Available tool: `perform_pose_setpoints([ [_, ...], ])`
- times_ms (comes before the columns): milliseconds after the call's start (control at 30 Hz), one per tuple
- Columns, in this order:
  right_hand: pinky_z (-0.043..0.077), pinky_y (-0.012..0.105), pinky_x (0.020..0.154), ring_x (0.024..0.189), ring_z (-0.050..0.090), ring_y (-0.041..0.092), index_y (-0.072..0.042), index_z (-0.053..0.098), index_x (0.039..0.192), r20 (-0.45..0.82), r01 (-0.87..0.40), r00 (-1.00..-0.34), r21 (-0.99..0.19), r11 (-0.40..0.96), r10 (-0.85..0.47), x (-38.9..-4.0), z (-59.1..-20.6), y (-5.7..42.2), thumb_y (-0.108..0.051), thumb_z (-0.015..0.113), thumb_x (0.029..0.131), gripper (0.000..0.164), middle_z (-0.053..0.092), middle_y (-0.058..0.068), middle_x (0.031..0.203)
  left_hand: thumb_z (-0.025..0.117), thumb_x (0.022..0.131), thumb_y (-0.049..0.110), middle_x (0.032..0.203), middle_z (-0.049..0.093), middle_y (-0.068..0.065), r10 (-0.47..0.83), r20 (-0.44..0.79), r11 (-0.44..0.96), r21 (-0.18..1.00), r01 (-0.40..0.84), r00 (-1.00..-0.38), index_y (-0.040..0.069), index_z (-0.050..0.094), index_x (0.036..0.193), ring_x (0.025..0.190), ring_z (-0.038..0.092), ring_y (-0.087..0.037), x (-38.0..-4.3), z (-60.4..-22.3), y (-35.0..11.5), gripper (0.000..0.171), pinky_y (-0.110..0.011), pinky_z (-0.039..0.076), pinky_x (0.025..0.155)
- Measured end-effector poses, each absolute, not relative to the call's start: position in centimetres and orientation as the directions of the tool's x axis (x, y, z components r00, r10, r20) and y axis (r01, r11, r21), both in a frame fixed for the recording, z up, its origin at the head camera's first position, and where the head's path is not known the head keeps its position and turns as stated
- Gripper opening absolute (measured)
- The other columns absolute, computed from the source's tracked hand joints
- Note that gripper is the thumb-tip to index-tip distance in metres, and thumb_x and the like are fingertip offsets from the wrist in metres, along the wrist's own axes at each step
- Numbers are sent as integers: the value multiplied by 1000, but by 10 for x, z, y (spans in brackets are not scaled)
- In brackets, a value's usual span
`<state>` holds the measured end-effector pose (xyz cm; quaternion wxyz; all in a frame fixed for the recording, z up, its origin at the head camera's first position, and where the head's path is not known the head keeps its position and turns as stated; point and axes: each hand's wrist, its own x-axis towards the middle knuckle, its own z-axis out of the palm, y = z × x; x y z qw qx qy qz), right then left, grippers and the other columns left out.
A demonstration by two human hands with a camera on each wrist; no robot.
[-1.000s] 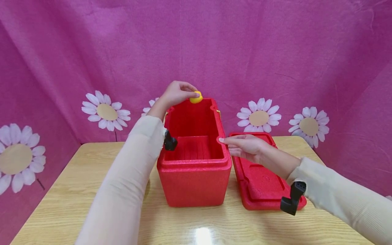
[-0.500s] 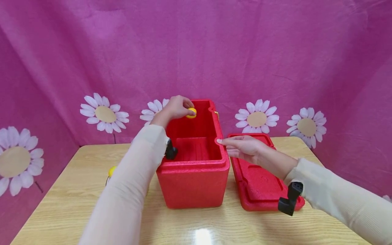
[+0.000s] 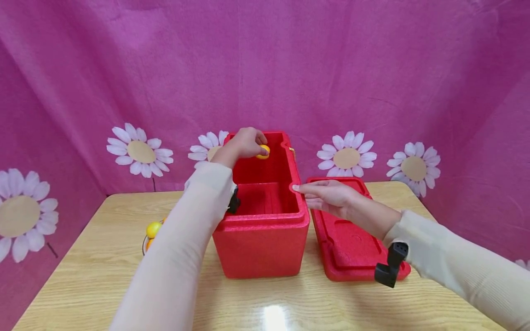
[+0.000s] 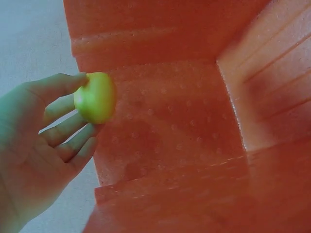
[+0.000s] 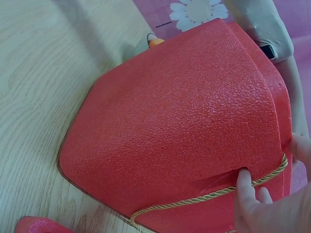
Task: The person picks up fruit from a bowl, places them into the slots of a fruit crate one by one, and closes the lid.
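A red foam cooler box [image 3: 261,250] stands lidless on the table. My left hand [image 3: 245,143] is over its far part, pinching a yellow lemon [image 3: 263,151] between thumb and fingertips. Seen from the left wrist, the lemon [image 4: 95,98] is in front of the box's inner wall [image 4: 160,116], and the fingers [image 4: 68,128] lie behind and below it. My right hand [image 3: 329,195] grips the box's right edge, thumb on the rim and the other fingers against the outer side. A gold cord [image 5: 204,196] runs along that side, near the fingers.
The red lid [image 3: 356,248] lies on the table right of the box, partly under my right forearm. A bowl [image 3: 144,246] with a yellow fruit [image 3: 153,229] and some orange ones is half hidden by my left sleeve. A pink flowered curtain [image 3: 265,69] hangs behind.
My left hand has come down with the lemon from above the far rim to inside the box opening. The bowl of fruit has come into view beside the left sleeve. My right hand keeps its place.
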<state>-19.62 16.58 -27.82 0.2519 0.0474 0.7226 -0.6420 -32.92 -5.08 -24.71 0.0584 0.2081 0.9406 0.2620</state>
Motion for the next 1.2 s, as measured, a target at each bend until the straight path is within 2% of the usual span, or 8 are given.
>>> perform_pose_setpoints([
  [133, 51, 28, 95, 95, 70, 9, -2, 42, 141, -431, 402, -866, -901, 162, -252, -196, -280, 164, -31, 60, 94, 58, 69, -4, 104, 64, 89, 17, 124, 62, -14, 408, 0, 790, 501, 353, -913, 2, 59, 124, 112, 58, -27, -329, -240, -50, 39, -35, 50, 99],
  [333, 49, 30, 98, 111, 66, 16, -1, 38, 143, -431, 398, -868, -901, 175, -247, -197, -281, 164, -32, 59, 94, 62, 62, 9, 130, 63, 91, 17, 123, 64, -13, 461, 57, 780, 449, 435, -885, 3, 61, 122, 114, 59, -25, -321, -216, -47, 34, -36, 49, 101],
  [400, 49, 30, 98, 111, 66, 16, -1, 38, 143, -429, 395, -869, -901, 179, -245, -197, -282, 165, -32, 59, 94, 61, 59, 11, 135, 62, 91, 17, 123, 64, -13, 485, 81, 765, 442, 467, -871, 4, 61, 122, 113, 59, -25, -315, -206, -46, 33, -36, 49, 100],
  [633, 49, 30, 97, 101, 68, 10, -1, 39, 143, -427, 394, -870, -903, 173, -247, -197, -284, 164, -31, 60, 94, 61, 64, 6, 125, 63, 91, 17, 122, 65, -13, 557, 155, 717, 408, 566, -816, 4, 63, 118, 113, 63, -24, -289, -184, -53, 30, -35, 50, 100],
  [800, 50, 29, 96, 98, 69, 9, -1, 42, 141, -423, 391, -872, -905, 169, -248, -197, -285, 163, -31, 61, 93, 59, 68, 2, 119, 65, 90, 17, 115, 69, -14, 567, 232, 683, 404, 609, -790, 2, 64, 114, 109, 64, -25, -270, -186, -74, 28, -37, 50, 98],
  [900, 50, 28, 96, 110, 67, 17, 0, 40, 142, -420, 386, -871, -906, 172, -255, -197, -286, 163, -32, 62, 93, 62, 63, 9, 131, 65, 89, 18, 113, 69, -14, 541, 262, 674, 434, 598, -799, 4, 65, 114, 108, 63, -26, -258, -192, -91, 29, -40, 51, 97],
  [1033, 48, 29, 98, 130, 53, 28, -1, 38, 143, -419, 382, -872, -906, 184, -254, -196, -286, 163, -33, 60, 94, 63, 49, 15, 145, 65, 89, 18, 113, 68, -13, 501, 278, 667, 479, 570, -820, 5, 65, 115, 107, 61, -28, -243, -202, -114, 29, -44, 49, 97],
  [1200, 48, 30, 99, 131, 53, 28, -2, 38, 143, -414, 375, -875, -907, 190, -251, -196, -284, 164, -33, 58, 94, 61, 48, 15, 146, 64, 90, 17, 112, 69, -15, 474, 315, 656, 497, 568, -822, 4, 65, 114, 104, 63, -28, -232, -224, -145, 28, -46, 50, 94],
])
